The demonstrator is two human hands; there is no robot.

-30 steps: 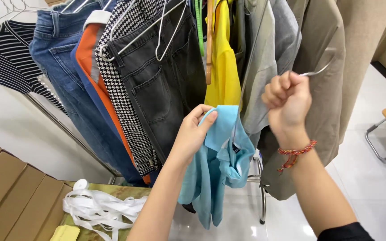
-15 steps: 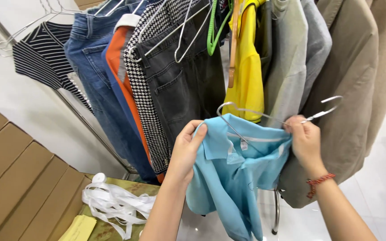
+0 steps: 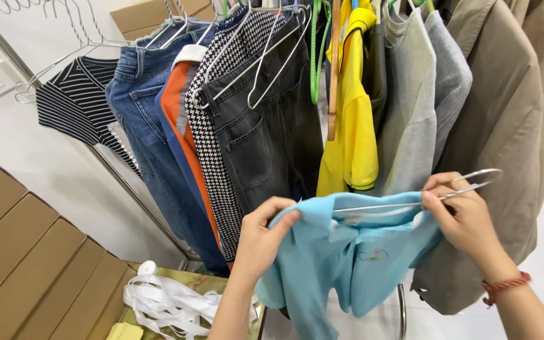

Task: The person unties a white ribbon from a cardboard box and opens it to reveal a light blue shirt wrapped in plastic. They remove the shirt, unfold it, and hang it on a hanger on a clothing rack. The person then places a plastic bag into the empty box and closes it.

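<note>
Between both hands, soft blue polo shirt point(image 3: 354, 252) drapes thin wire hanger point(image 3: 423, 198).

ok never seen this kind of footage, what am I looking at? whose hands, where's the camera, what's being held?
There is no machine here: one camera sits on a person's head and looks down at that person's own two bare hands. The left hand grips one shoulder of a light blue polo shirt. The right hand, with a red cord at the wrist, pinches a metal wire hanger that runs through the shirt's neck. Behind hangs a clothes rack with a striped top, blue jeans, dark grey jeans, a yellow polo and a beige coat. Lower left are cardboard boxes and a heap of white ribbon.
</note>
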